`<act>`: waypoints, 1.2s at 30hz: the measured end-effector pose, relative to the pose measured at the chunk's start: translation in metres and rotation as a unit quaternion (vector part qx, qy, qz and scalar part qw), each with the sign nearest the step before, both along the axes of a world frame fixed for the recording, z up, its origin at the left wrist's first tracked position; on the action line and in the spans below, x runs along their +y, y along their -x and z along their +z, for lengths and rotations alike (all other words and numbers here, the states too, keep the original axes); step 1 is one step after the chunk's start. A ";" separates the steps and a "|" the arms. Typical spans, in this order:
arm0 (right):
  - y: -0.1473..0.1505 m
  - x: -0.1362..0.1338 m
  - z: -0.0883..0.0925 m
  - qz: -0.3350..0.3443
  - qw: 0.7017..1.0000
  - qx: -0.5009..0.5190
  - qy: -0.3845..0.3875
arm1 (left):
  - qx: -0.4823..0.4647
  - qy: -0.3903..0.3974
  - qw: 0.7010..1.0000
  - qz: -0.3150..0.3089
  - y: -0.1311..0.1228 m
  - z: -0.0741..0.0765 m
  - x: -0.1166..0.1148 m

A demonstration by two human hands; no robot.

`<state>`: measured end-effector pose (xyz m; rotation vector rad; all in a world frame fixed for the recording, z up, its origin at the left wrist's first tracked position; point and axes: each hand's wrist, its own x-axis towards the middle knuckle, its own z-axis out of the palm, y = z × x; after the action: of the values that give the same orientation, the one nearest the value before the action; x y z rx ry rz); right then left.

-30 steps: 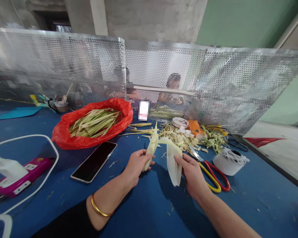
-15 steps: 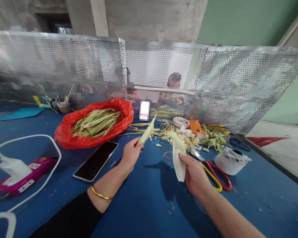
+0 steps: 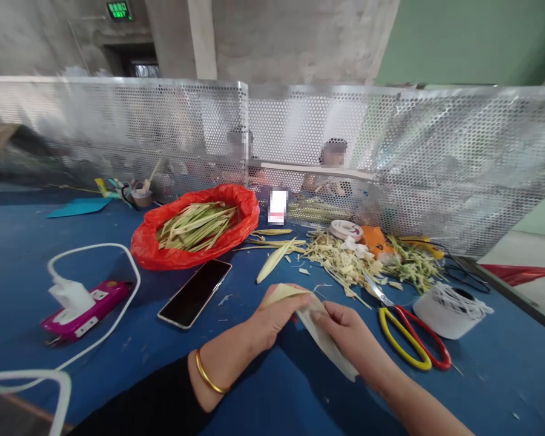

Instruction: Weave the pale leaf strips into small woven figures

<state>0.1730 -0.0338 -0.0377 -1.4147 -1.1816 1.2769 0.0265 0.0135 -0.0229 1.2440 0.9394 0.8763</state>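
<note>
Right now, through the head camera, I see both bare hands close together above a blue tabletop (image 3: 245, 402). A long, thin, pale cream-green strip of plant husk (image 3: 329, 348) runs between them. The left hand (image 3: 275, 315), with a shiny gold bangle (image 3: 206, 375) at its wrist, grips the strip's upper end: its thumb lies along the near face, and most of its other fingers are hidden from me behind the hand and strip. The right hand (image 3: 345, 327) pinches the strip farther down, its thumb on the face; how the fingers underneath sit, I cannot tell. From that pinch the strip slants toward the lower right, its loose end sticking out beside the right hand's heel.

Just beyond the left hand I find a pointed, pale green husk piece (image 3: 275, 261) flat on the tabletop, apart from the fingers. To the right of the right hand lie scissors with one yellow and one red handle (image 3: 420, 342), near a white roll of string (image 3: 442, 315). Farther back I make out a heap of pale shredded scraps (image 3: 340, 263) and, to the left, a red plastic bag (image 3: 148, 248) holding long green-yellow stalks (image 3: 200, 224).
</note>
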 end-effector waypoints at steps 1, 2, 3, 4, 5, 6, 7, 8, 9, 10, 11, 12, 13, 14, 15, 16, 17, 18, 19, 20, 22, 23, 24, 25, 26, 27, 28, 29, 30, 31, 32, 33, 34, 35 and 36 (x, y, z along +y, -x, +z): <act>0.001 0.000 -0.002 0.012 1.000 -0.011 -0.002 | -0.006 -0.010 1.000 0.003 0.001 0.000 -0.001; 0.002 0.000 -0.003 0.025 1.000 -0.016 0.003 | -0.011 -0.014 1.000 0.008 0.001 0.000 -0.001; 0.002 -0.001 -0.004 0.037 0.999 -0.019 0.011 | -0.017 -0.014 1.000 0.015 0.002 0.001 0.000; 0.002 -0.001 -0.004 0.048 0.998 -0.022 0.016 | -0.020 -0.013 0.999 0.023 0.003 0.002 0.001; 0.001 -0.001 -0.003 0.054 0.998 -0.028 0.016 | -0.021 -0.013 0.999 0.038 0.004 0.003 0.002; -0.001 -0.001 -0.001 0.056 0.998 -0.038 0.011 | -0.020 -0.016 0.998 0.055 0.005 0.004 0.004; -0.003 -0.001 0.001 0.053 0.997 -0.049 0.003 | -0.017 -0.022 0.997 0.072 0.006 0.006 0.006; -0.005 -0.001 0.005 0.048 0.997 -0.062 -0.007 | -0.013 -0.029 0.996 0.087 0.007 0.006 0.009; -0.008 0.000 0.008 0.043 0.996 -0.076 -0.015 | -0.010 -0.037 0.994 0.098 0.007 0.007 0.011; -0.011 0.000 0.012 0.039 0.995 -0.089 -0.023 | -0.009 -0.046 0.993 0.107 0.008 0.007 0.013; -0.014 0.000 0.016 0.035 0.994 -0.100 -0.028 | -0.005 -0.053 0.992 0.115 0.009 0.007 0.016; -0.018 0.001 0.020 0.035 0.993 -0.109 -0.032 | 0.000 -0.059 0.991 0.123 0.009 0.007 0.018; -0.022 0.001 0.023 0.036 0.992 -0.114 -0.034 | 0.004 -0.062 0.989 0.136 0.010 0.007 0.021; -0.026 0.002 0.025 0.035 0.992 -0.116 -0.035 | 0.007 -0.060 0.987 0.150 0.011 0.007 0.023; -0.030 0.003 0.026 0.032 0.992 -0.116 -0.036 | 0.005 -0.051 0.984 0.169 0.011 0.007 0.024; -0.034 0.004 0.027 0.027 0.992 -0.116 -0.040 | -0.002 -0.039 0.981 0.188 0.012 0.008 0.026; -0.037 0.005 0.028 0.019 0.992 -0.117 -0.047 | -0.015 -0.028 0.979 0.202 0.013 0.008 0.027; -0.040 0.006 0.028 0.009 0.991 -0.118 -0.057 | -0.030 -0.018 0.977 0.212 0.013 0.009 0.028; -0.043 0.007 0.028 -0.003 0.991 -0.118 -0.066 | -0.043 -0.012 0.975 0.218 0.014 0.010 0.028; -0.045 0.007 0.028 -0.014 0.990 -0.116 -0.073 | -0.053 -0.008 0.974 0.222 0.014 0.010 0.028; -0.048 0.009 0.027 -0.040 0.991 -0.102 -0.081 | -0.061 -0.002 0.974 0.219 0.014 0.011 0.028; -0.049 0.009 0.027 -0.058 0.991 -0.089 -0.085 | -0.061 0.004 0.974 0.217 0.014 0.011 0.028; -0.049 0.010 0.027 -0.080 0.990 -0.075 -0.091 | -0.061 0.012 0.974 0.217 0.014 0.011 0.028; -0.050 0.010 0.027 -0.106 0.988 -0.059 -0.098 | -0.061 0.020 0.974 0.217 0.014 0.010 0.028; -0.052 0.011 0.027 -0.135 0.984 -0.038 -0.106 | -0.061 0.027 0.974 0.218 0.013 0.010 0.027; -0.053 0.012 0.027 -0.168 0.979 -0.012 -0.111 | -0.061 0.031 0.974 0.217 0.013 0.009 0.027; -0.055 0.013 0.027 -0.203 0.972 0.021 -0.115 | -0.062 0.032 0.974 0.215 0.013 0.009 0.027; -0.056 0.014 0.027 -0.238 0.962 0.057 -0.118 | -0.063 0.030 0.975 0.209 0.012 0.008 0.027; -0.058 0.014 0.027 -0.272 0.950 0.096 -0.123 | -0.062 0.027 0.977 0.202 0.012 0.008 0.026; -0.060 0.015 0.027 -0.303 0.935 0.132 -0.131 | -0.060 0.024 0.979 0.194 0.012 0.008 0.025; -0.061 0.016 0.027 -0.330 0.919 0.161 -0.142 | -0.058 0.021 0.980 0.188 0.012 0.008 0.025; -0.063 0.016 0.027 -0.354 0.904 0.183 -0.155 | -0.056 0.018 0.981 0.183 0.012 0.008 0.024; -0.064 0.017 0.028 -0.375 0.890 0.199 -0.164 | -0.054 0.016 0.982 0.181 0.012 0.008 0.024; -0.066 0.017 0.028 -0.395 0.878 0.210 -0.171 | -0.055 0.015 0.982 0.181 0.012 0.008 0.024; -0.069 0.017 0.029 -0.412 0.867 0.217 -0.175 | -0.058 0.015 0.981 0.187 0.013 0.008 0.024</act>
<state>0.2416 -0.0165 -0.0087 -1.0777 -0.3712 0.6582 0.0133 0.0376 -0.0148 0.9921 1.1075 1.2105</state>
